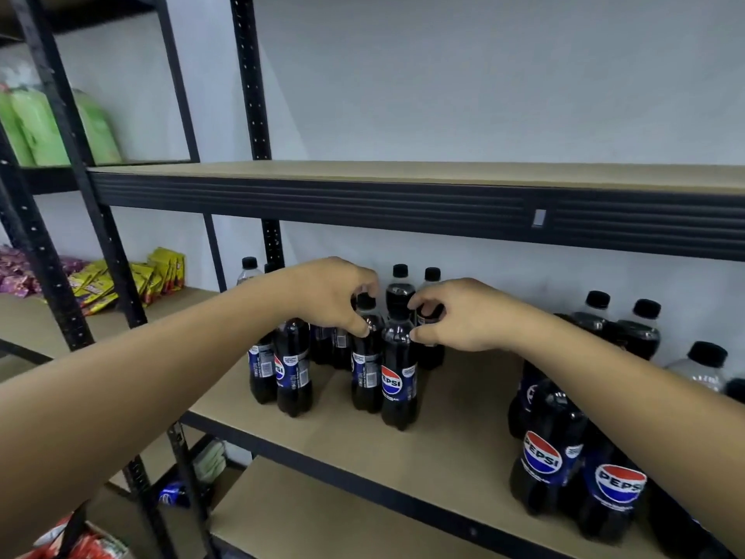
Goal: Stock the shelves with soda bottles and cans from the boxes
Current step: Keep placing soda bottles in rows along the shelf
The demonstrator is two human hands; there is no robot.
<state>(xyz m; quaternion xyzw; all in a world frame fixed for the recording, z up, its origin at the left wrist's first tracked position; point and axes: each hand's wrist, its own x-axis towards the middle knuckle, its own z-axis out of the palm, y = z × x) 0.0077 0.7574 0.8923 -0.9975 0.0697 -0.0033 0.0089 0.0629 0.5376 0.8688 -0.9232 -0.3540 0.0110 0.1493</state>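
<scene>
Several dark Pepsi bottles with black caps stand on the middle shelf (pixel 455 421). My left hand (pixel 326 294) reaches in from the left and grips the neck of one Pepsi bottle (pixel 366 369), thumb and fingers curled round its cap. My right hand (pixel 463 316) comes from the right and pinches the neck of the neighbouring Pepsi bottle (pixel 398 381), whose label faces me. Both bottles stand upright on the shelf board, side by side. Two more bottles (pixel 292 369) stand just left of them, and others stand behind.
A second cluster of Pepsi bottles (pixel 580 470) fills the right of the same shelf under my right forearm. The upper shelf (pixel 403 173) is bare board. The neighbouring rack on the left holds yellow snack packets (pixel 133 276) and green packs (pixel 40 127).
</scene>
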